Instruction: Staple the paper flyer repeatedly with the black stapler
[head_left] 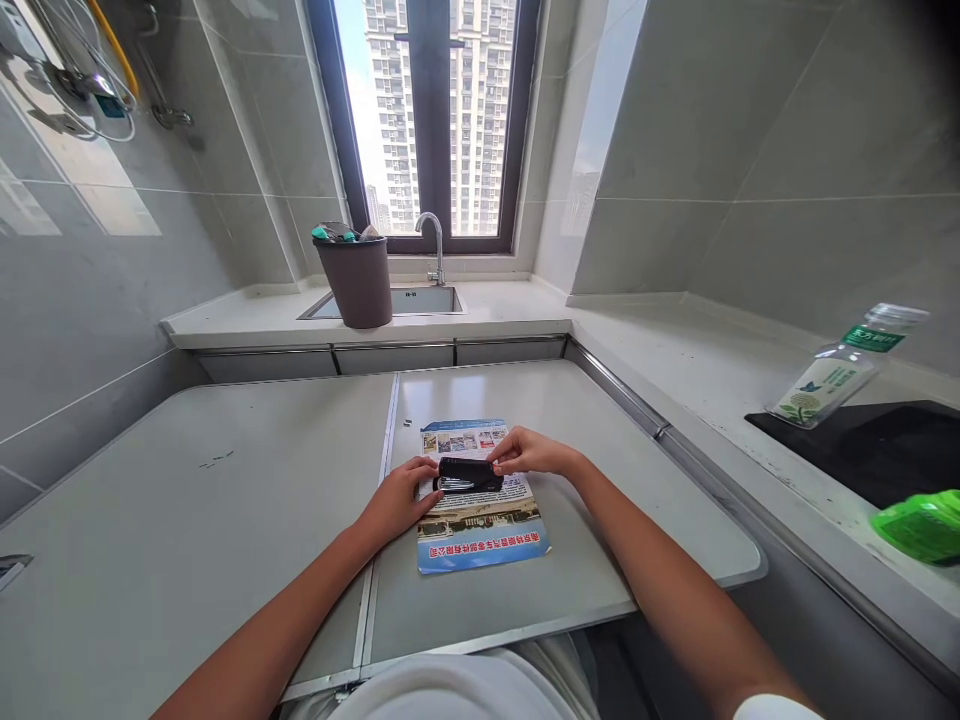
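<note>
A small black stapler [470,473] lies across a colourful printed leaflet [480,525] on the white folding table [225,520]. My left hand [401,500] grips the stapler's left end with curled fingers. My right hand [529,452] pinches its right end between thumb and fingertips. Both hands rest low over the leaflet's middle.
A grey bucket [356,280] with items in it stands by the sink [420,300] and tap [433,245] under the window. On the right counter a plastic bottle [844,370] lies by a black mat [877,450], and a green object [922,525] sits further forward.
</note>
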